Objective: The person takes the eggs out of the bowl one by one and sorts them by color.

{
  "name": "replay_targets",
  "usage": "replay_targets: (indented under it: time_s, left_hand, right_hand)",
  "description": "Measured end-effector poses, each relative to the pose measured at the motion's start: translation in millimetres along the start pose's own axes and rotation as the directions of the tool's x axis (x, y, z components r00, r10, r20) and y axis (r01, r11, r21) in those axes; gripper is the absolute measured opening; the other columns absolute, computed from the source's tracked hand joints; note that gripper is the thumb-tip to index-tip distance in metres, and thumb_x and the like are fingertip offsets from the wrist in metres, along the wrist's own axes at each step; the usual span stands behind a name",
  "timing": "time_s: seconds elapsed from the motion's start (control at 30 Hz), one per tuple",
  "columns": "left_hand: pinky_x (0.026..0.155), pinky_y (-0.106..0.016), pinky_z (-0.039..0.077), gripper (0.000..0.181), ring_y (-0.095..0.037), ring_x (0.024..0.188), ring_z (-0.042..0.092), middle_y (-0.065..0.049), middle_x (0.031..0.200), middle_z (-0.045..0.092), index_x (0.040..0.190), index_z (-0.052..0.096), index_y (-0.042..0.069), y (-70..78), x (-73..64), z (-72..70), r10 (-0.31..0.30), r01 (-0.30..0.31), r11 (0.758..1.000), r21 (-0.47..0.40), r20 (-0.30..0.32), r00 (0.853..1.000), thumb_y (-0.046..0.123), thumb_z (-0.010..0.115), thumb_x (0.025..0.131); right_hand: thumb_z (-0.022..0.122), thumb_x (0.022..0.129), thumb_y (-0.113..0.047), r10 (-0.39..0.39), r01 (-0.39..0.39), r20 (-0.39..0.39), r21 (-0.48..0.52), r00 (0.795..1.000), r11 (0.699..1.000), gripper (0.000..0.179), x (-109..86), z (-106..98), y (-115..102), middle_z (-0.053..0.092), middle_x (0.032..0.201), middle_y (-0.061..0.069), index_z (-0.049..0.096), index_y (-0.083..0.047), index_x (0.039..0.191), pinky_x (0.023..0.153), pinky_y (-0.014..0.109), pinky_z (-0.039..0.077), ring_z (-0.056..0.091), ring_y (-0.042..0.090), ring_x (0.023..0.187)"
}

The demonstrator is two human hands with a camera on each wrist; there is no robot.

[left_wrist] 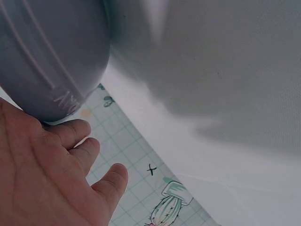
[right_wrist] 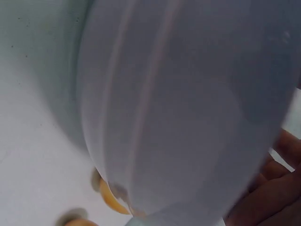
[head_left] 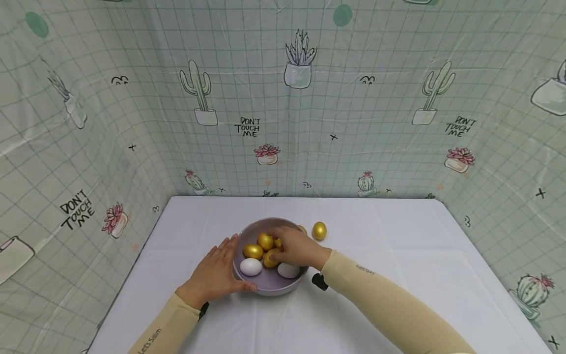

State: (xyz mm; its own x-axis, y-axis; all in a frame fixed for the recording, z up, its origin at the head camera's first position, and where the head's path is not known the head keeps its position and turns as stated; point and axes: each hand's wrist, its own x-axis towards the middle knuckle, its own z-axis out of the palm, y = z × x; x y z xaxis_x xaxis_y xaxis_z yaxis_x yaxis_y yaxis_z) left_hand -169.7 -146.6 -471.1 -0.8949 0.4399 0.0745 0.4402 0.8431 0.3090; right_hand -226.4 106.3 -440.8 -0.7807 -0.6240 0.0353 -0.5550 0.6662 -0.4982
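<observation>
A mauve bowl (head_left: 270,290) on the white table holds several gold eggs (head_left: 253,251) and two white eggs, one white egg (head_left: 250,267) at the left and another white egg (head_left: 288,270) partly under my right hand. My left hand (head_left: 216,275) rests against the bowl's left side, fingers straight and spread, thumb along the front rim. My right hand (head_left: 298,247) reaches in over the right rim, fingers bent down and thumb on the near side, gripping a gold egg (head_left: 278,243) that it mostly hides. In the right wrist view the bowl's wall (right_wrist: 188,108) covers the fingertips.
Just behind the bowl's right rim, a gold egg (head_left: 320,230) lies on the white tablecloth (head_left: 389,255). Another gold egg (head_left: 302,229) shows partly between it and the bowl. A printed cloth backdrop (head_left: 327,162) rises behind and at both sides.
</observation>
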Motion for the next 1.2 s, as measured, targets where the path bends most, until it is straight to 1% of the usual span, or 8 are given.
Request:
replay_targets:
  time_s: [0.13, 0.2, 0.33, 0.57, 0.7, 0.8, 0.93, 1.2]
  left_hand:
    - [0.111, -0.059, 0.029, 0.133, -0.041, 0.143, 0.03, -0.026, 0.156, 0.031, 0.154, 0.022, -0.009, -0.1, -0.4, 0.8, 0.014, -0.014, 1.0, -0.004, -0.023, 1.0, 0.084, 0.065, 0.068]
    - [0.111, -0.059, 0.028, 0.134, -0.041, 0.143, 0.029, -0.026, 0.156, 0.031, 0.154, 0.022, -0.009, -0.1, -0.4, 0.8, 0.013, -0.013, 1.0, -0.003, -0.025, 1.0, 0.085, 0.064, 0.068]
    - [0.112, -0.058, 0.028, 0.134, -0.04, 0.144, 0.028, -0.026, 0.156, 0.03, 0.155, 0.021, -0.008, 0.4, -0.6, -0.3, 0.005, -0.006, 1.0, -0.007, -0.013, 1.0, 0.084, 0.064, 0.068]
    - [0.111, -0.059, 0.029, 0.131, -0.041, 0.144, 0.028, -0.027, 0.156, 0.03, 0.155, 0.02, -0.009, 1.1, -1.2, -2.4, 0.011, -0.011, 1.0, -0.011, -0.003, 1.0, 0.08, 0.068, 0.07]
    - [0.111, -0.059, 0.029, 0.131, -0.041, 0.144, 0.028, -0.027, 0.156, 0.03, 0.155, 0.02, -0.008, 1.6, -1.3, -2.5, 0.01, -0.01, 1.0, -0.013, 0.001, 1.0, 0.08, 0.068, 0.071]
    - [0.111, -0.059, 0.029, 0.131, -0.041, 0.144, 0.028, -0.026, 0.156, 0.03, 0.155, 0.02, -0.008, 1.8, -1.3, -2.5, 0.007, -0.007, 1.0, -0.013, 0.001, 1.0, 0.08, 0.068, 0.07]
    - [0.111, -0.059, 0.029, 0.132, -0.041, 0.144, 0.029, -0.026, 0.156, 0.03, 0.155, 0.02, -0.008, 2.0, -1.2, -2.5, 0.005, -0.005, 1.0, -0.013, 0.0, 1.0, 0.08, 0.068, 0.07]
    - [0.11, -0.059, 0.03, 0.132, -0.041, 0.143, 0.029, -0.027, 0.156, 0.031, 0.155, 0.02, -0.008, 0.9, -0.9, -1.1, 0.01, -0.01, 1.0, -0.008, -0.006, 1.0, 0.08, 0.068, 0.069]
  right_hand:
    - [0.08, 0.087, -0.031, 0.011, -0.01, 0.032, -0.051, 0.999, 0.999, 0.056, -0.2, 6.3, -0.1, 0.061, 0.126, 0.01, 0.06, -0.005, 0.133, 0.098, 0.039, 0.047, 0.06, 0.019, 0.108]
    - [0.08, 0.087, -0.033, 0.012, -0.008, 0.044, -0.081, 0.999, 0.997, 0.056, -0.2, 8.1, -0.7, 0.061, 0.125, 0.01, 0.061, -0.005, 0.131, 0.096, 0.036, 0.047, 0.059, 0.016, 0.105]
    - [0.079, 0.088, -0.034, 0.0, 0.008, 0.065, -0.113, 0.998, 0.994, 0.046, -0.1, 10.4, -2.4, 0.063, 0.114, 0.006, 0.066, -0.005, 0.122, 0.087, 0.031, 0.049, 0.058, 0.013, 0.093]
    - [0.079, 0.088, -0.03, -0.013, 0.033, 0.105, -0.19, 0.994, 0.981, 0.041, 0.1, 13.8, -6.4, 0.061, 0.111, 0.003, 0.069, -0.007, 0.12, 0.084, 0.027, 0.049, 0.058, 0.012, 0.091]
    - [0.08, 0.087, -0.028, -0.023, 0.053, 0.132, -0.229, 0.991, 0.972, 0.035, 0.8, 15.9, -6.3, 0.057, 0.096, -0.005, 0.07, -0.012, 0.117, 0.072, 0.023, 0.046, 0.051, 0.008, 0.079]
    - [0.081, 0.085, -0.026, -0.035, 0.072, 0.151, -0.251, 0.988, 0.965, 0.035, 1.3, 17.7, -5.6, 0.055, 0.09, -0.008, 0.071, -0.015, 0.117, 0.069, 0.022, 0.045, 0.049, 0.007, 0.077]
    - [0.082, 0.083, -0.027, -0.053, 0.098, 0.158, -0.291, 0.986, 0.952, 0.039, 2.6, 21.9, -4.1, 0.057, 0.092, -0.009, 0.07, -0.017, 0.118, 0.071, 0.023, 0.046, 0.051, 0.006, 0.078]
    - [0.083, 0.081, -0.041, -0.063, 0.118, 0.162, -0.357, 0.985, 0.927, 0.048, 2.8, 25.6, -7.0, 0.065, 0.101, -0.008, 0.07, -0.017, 0.121, 0.075, 0.026, 0.051, 0.058, 0.006, 0.081]
